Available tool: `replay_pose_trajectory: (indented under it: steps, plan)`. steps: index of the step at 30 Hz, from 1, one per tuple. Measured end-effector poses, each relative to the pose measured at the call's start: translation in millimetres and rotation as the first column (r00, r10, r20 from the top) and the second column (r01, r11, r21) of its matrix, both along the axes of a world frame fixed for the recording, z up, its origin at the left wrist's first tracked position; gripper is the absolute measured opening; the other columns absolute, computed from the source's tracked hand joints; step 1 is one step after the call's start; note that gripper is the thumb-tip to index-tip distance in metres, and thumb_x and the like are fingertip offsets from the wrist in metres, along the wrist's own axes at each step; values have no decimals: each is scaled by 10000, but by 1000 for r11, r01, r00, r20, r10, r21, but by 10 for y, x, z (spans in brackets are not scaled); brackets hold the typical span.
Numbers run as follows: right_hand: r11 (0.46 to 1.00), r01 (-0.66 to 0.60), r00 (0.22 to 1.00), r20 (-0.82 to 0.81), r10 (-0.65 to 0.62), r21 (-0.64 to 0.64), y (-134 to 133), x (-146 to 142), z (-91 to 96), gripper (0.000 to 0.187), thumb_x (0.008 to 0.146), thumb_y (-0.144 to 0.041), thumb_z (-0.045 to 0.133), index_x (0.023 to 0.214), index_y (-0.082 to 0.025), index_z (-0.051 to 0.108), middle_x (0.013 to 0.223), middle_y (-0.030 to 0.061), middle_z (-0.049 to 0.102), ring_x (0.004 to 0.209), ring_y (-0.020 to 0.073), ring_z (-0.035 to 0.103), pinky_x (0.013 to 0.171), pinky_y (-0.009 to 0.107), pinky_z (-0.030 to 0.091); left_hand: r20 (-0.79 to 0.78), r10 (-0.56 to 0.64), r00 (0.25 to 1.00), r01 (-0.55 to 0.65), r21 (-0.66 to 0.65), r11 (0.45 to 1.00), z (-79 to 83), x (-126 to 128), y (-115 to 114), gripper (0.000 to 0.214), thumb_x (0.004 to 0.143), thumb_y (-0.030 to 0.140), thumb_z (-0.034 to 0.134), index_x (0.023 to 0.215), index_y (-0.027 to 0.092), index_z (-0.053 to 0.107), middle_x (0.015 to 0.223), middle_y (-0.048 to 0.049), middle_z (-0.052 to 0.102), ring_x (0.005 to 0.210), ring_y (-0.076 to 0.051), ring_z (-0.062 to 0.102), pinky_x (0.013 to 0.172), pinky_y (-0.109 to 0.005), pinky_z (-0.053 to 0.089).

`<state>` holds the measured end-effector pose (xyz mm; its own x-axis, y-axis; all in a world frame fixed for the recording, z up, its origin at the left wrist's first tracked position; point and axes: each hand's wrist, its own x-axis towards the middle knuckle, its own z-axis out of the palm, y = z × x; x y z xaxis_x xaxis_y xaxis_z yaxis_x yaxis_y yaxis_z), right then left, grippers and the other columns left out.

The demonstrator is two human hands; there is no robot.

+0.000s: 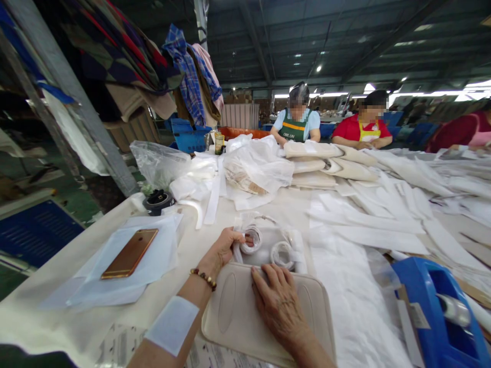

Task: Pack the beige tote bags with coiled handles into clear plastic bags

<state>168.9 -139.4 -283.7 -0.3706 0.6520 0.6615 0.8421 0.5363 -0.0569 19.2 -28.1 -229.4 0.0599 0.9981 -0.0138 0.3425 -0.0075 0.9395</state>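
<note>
A cream padded panel (238,317) lies flat on the table in front of me. My right hand (278,301) rests palm down on its far edge, fingers spread flat. My left hand (224,245) is curled round the left side of a white wrapped bundle (268,248) with two ring-shaped rolls showing through it, just beyond the panel. A beaded bracelet (204,278) sits on my left wrist and a white patch (172,324) on that forearm.
A gold phone (130,253) lies on white sheets at left. A blue tape dispenser (441,312) stands at lower right. White strips, plastic bags (257,163) and stacked cream panels (318,163) cover the far table. Three people work across it.
</note>
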Motion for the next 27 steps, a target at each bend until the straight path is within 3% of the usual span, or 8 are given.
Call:
replay_pose_trajectory:
  steps: [4,7,12,16,18,21,23,27]
  plan:
    - [1000,7,1000,-12,-7,-3,-3,7,5,319,875,-130,465,1178,-176,555,1068,111,575,1039,249,485,920,436,383,-121,185,975,-176,84,981,23,33,-36,423,569,133,575,991,104,569,899,-100,643,942,-290,588,814,-410,469]
    - [999,-3,1000,-17,2,-33,-5,0,16,339,869,-115,467,1193,-175,546,1082,115,573,1050,252,484,922,442,391,-242,312,919,-239,288,927,71,106,-219,524,711,152,567,1216,92,441,1276,-193,470,1269,-343,341,1017,-500,303]
    - [993,-74,993,-96,66,-90,-23,2,61,270,844,-109,476,1073,-178,603,1014,103,595,1001,249,513,894,447,427,-611,129,781,243,488,838,-61,424,-383,196,899,142,401,1062,150,511,995,-85,622,967,-184,585,866,-306,464]
    - [981,-159,925,-364,110,-109,16,200,143,265,858,-100,407,944,-216,628,977,69,619,969,186,563,858,328,481,-674,105,731,297,453,840,-268,588,-327,151,903,109,375,908,165,515,845,-51,625,788,-181,619,700,-282,503]
    - [984,13,889,-448,-94,-179,95,357,229,229,858,-161,426,986,-203,611,1023,88,618,993,199,568,838,326,487,-711,98,697,340,447,827,-332,593,-338,180,902,88,349,880,171,508,840,-52,618,779,-188,617,684,-285,501]
    - [764,341,802,-255,-540,-547,277,539,395,357,862,-340,463,1136,-122,529,1029,139,637,967,250,599,790,363,482,-752,90,653,397,441,805,-370,569,-400,193,879,52,350,902,169,501,854,-54,613,783,-194,613,670,-281,499]
    - [569,414,783,-41,-621,-710,402,584,486,420,842,-458,489,1061,-105,552,908,140,669,852,269,637,705,357,475,-769,94,632,419,442,793,-374,567,-440,193,868,45,358,912,167,501,850,-57,610,779,-204,612,653,-284,498]
    - [531,442,824,92,-559,-723,593,588,567,318,803,-436,539,839,-125,598,829,165,676,806,283,643,646,324,424,-770,144,622,400,470,787,-384,597,-476,195,907,97,320,903,172,500,812,-66,595,755,-212,608,613,-288,484]
